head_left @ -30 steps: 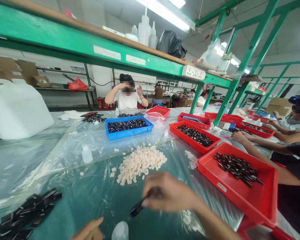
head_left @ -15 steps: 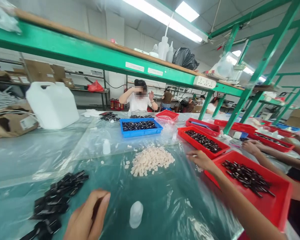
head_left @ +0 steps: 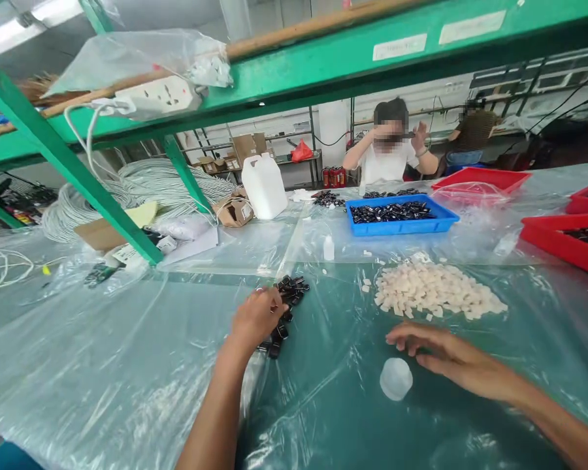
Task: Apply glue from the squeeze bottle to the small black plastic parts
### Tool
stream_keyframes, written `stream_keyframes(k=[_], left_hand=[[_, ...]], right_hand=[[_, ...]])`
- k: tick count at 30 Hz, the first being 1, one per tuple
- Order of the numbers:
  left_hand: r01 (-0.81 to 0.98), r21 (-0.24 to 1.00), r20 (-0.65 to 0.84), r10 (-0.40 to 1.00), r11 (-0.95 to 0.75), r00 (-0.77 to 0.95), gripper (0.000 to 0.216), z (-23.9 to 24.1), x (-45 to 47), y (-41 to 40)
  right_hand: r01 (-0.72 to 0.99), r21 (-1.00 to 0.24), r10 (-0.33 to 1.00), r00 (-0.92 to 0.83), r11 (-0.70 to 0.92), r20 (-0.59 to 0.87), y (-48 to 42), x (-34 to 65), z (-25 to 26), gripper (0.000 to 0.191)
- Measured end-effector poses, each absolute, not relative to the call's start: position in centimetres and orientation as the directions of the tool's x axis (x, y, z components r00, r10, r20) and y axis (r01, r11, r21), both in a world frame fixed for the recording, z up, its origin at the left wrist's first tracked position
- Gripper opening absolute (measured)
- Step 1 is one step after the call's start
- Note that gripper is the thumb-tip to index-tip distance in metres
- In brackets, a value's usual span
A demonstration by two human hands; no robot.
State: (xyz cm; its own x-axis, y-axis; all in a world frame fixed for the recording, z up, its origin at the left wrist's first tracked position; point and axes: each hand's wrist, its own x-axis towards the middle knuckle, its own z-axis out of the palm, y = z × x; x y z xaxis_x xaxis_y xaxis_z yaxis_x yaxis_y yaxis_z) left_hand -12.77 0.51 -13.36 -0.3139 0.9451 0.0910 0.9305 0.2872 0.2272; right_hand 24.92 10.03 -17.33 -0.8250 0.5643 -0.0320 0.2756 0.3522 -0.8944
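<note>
My left hand point(head_left: 259, 318) reaches onto a pile of small glossy black parts point(head_left: 294, 287), its fingertips bent together at the pile's left side. Whatever sits between those fingertips is hidden. Fingers apart and holding nothing, my right hand point(head_left: 443, 356) hovers over the green work surface. Just below its fingers stands a small translucent white bottle or cup point(head_left: 396, 380). Beyond that hand lies a broad heap of small cream-coloured blocks point(head_left: 434, 287), with a few loose ones at its left edge.
A blue tray point(head_left: 404, 226) of black parts stands behind the heap, with red trays point(head_left: 563, 245) to the right. Further back are a small white bottle point(head_left: 328, 248), a white jug point(head_left: 264, 186) and a seated person point(head_left: 389, 156). A green shelf post point(head_left: 102, 189) rises at left.
The view has swung left. My left hand has moved forward onto the black parts. My right hand has come away from beside the red trays to near the small translucent bottle or cup.
</note>
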Motion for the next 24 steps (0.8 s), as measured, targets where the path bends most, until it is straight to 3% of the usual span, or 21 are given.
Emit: stream_keyframes(k=[4,8,12,15,17,20,24], left_hand=[[0.964,0.138,-0.032,0.973,0.229,-0.227,0.027,-14.3,-12.5,0.3],[0.962,0.140,-0.049,0.972,0.236,-0.231,0.027,-15.0,-12.7,1.0],[0.941,0.262,0.013,0.974,0.214,-0.225,0.028,-15.0,-13.1,1.7],[0.879,0.465,0.100,0.980,0.108,-0.174,0.024,-14.6,-12.6,1.8],[0.763,0.646,0.147,0.983,-0.009,-0.113,0.021,-14.2,-11.5,1.7],[0.417,0.894,0.177,0.984,-0.160,-0.002,0.028,-13.8,-8.7,1.2],[-0.033,0.994,0.112,0.988,-0.109,0.104,0.036,-14.2,-5.0,0.5]], right_hand=[[0.305,-0.886,0.458,-0.881,0.350,-0.123,10.0,25.8,-17.0,0.044],[0.319,-0.874,0.463,-0.877,0.367,-0.126,9.5,25.3,-16.8,0.042],[0.329,-0.875,0.495,-0.861,0.356,-0.122,8.9,24.7,-16.6,0.040],[0.276,-0.911,0.504,-0.859,0.307,-0.091,8.5,24.4,-16.5,0.037],[0.211,-0.945,0.510,-0.858,0.251,-0.057,8.4,24.1,-16.4,0.030],[0.121,-0.980,0.544,-0.839,0.157,-0.016,8.3,23.8,-16.4,0.025],[0.008,-0.996,0.587,-0.808,0.091,0.047,8.3,23.7,-16.4,0.027]])
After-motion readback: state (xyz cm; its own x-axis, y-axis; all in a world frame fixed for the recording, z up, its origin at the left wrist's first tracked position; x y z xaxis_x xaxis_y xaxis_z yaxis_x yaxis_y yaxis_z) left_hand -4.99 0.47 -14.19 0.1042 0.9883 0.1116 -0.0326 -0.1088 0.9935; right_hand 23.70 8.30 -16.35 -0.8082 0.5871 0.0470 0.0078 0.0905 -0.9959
